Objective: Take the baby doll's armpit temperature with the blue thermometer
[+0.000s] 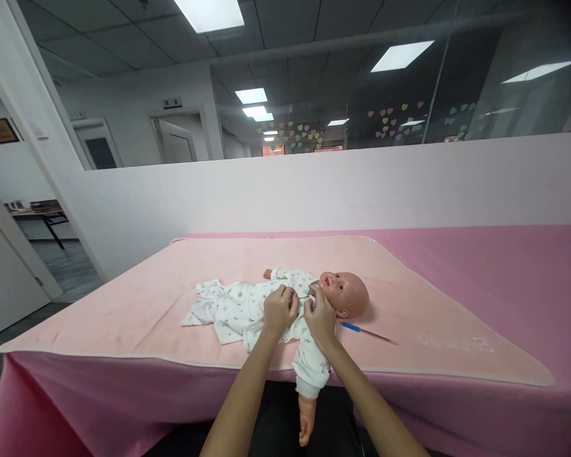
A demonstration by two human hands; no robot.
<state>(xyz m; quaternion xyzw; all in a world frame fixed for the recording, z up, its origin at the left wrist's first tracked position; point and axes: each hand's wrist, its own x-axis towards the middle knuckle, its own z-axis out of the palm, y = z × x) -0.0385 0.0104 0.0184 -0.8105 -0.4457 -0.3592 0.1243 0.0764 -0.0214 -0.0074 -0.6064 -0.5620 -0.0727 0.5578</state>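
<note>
A baby doll point(349, 295) lies on its back, its bald head to the right and its open mouth facing up. It wears a white baby outfit point(238, 308) printed with small green and dark figures. My left hand point(280, 309) rests on the chest with its fingers curled and pressed into the fabric. At the collar, just below the chin, my right hand point(320, 315) is closed in a pinch on the outfit. The doll's near arm point(307, 412) hangs over the table's front edge between my forearms. My fingertips partly hide the front of the neckline.
Beside the doll's head lies a thin rod with a blue handle point(368, 331). A peach blanket point(162, 298) covers part of the pink tablecloth point(514, 279). Behind the table stands a low white wall point(337, 193) with glass above it. A door point(9, 273) is at left.
</note>
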